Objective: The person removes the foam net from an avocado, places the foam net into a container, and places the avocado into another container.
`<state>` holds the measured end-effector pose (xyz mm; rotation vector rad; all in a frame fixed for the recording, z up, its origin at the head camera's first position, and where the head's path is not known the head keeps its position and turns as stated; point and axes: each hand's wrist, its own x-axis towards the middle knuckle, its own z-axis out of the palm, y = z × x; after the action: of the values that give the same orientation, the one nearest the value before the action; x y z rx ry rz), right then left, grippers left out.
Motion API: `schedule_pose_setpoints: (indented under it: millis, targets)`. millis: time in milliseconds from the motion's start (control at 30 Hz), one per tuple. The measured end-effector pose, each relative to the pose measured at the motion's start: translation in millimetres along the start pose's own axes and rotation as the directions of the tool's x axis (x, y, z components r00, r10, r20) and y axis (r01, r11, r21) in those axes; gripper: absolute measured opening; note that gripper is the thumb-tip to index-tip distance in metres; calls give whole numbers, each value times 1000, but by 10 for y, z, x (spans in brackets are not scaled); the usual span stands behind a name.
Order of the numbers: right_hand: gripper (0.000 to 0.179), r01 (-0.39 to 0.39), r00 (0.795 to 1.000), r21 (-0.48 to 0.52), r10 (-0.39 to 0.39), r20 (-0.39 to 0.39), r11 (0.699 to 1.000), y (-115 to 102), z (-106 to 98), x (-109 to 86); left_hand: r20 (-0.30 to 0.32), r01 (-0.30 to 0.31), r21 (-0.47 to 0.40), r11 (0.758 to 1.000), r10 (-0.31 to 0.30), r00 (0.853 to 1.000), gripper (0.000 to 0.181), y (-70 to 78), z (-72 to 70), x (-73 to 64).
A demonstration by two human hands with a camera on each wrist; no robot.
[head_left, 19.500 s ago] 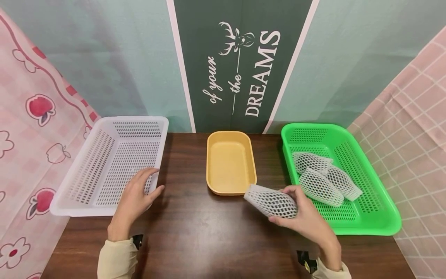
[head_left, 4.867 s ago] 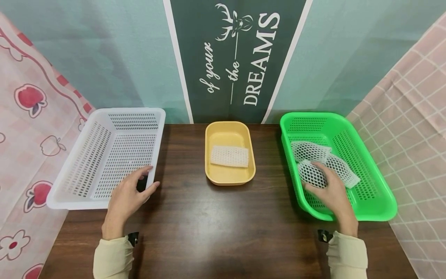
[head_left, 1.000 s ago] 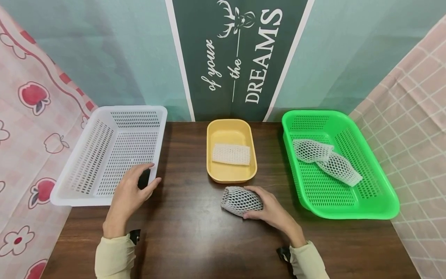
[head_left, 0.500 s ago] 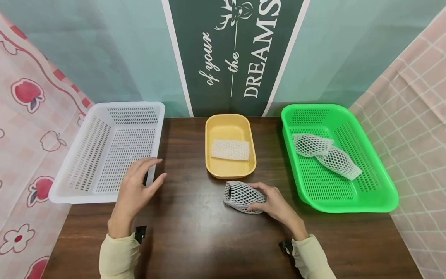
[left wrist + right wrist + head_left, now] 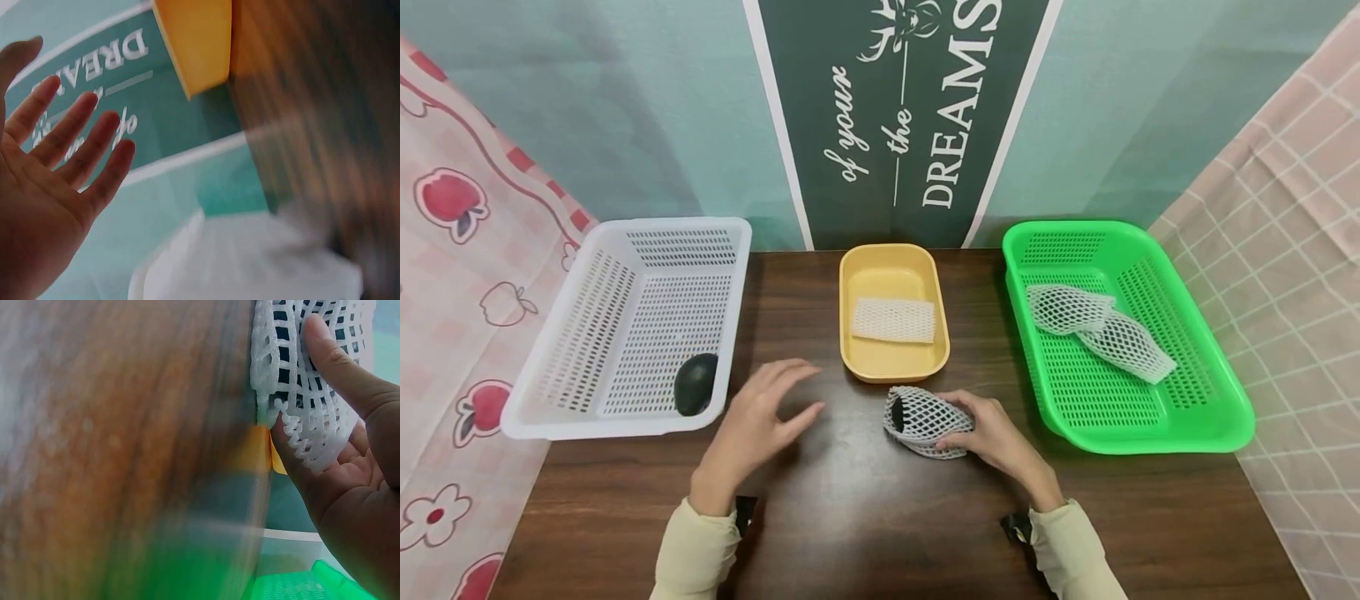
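Note:
My right hand (image 5: 996, 437) grips an avocado in a white foam net sleeve (image 5: 921, 427), just in front of the yellow tray. The sleeve's open end faces left, and the dark avocado (image 5: 898, 414) shows in the opening. In the right wrist view the thumb lies along the net (image 5: 312, 369). My left hand (image 5: 760, 421) is held with fingers spread and holds nothing, between the white basket and the sleeve. In the left wrist view its palm (image 5: 40, 206) is bare. A bare dark avocado (image 5: 695, 384) lies in the near right corner of the white basket (image 5: 741, 292).
The yellow tray (image 5: 891, 364) at the back middle holds a flattened foam net (image 5: 895, 321). On the right, the green basket (image 5: 1206, 367) holds two netted pieces (image 5: 1070, 309). Curtains hang behind and on both sides of the brown table (image 5: 842, 517).
My left hand has left the white basket's edge and moved right, uncovering the avocado there. Since the oldest frame, a net has appeared in the tray and the green basket holds one netted piece fewer.

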<state>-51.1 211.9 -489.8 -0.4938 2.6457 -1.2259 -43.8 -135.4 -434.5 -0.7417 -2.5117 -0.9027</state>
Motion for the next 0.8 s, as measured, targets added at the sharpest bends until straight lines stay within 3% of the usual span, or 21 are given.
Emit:
schedule_pose_setpoints:
  millis: [233,467,633,800]
  targets:
    - [59,-5,999,7,5,40,1000,3,4,13,95,-23,-81,996,30,995,45,108,274,9]
    - [55,30,999,11,-31,25,999,-13,-2,21,162,15,-119,993,5,987,43,145,431,7]
    - [52,48,999,-21,-48,11,999,-29,6,34,249,52,-132,990,-18,968,42,169,540,18]
    - [48,50,999,-42,-50,14,998,-41,9,50,302,55,-172,984,0,953,39,195,644,51]
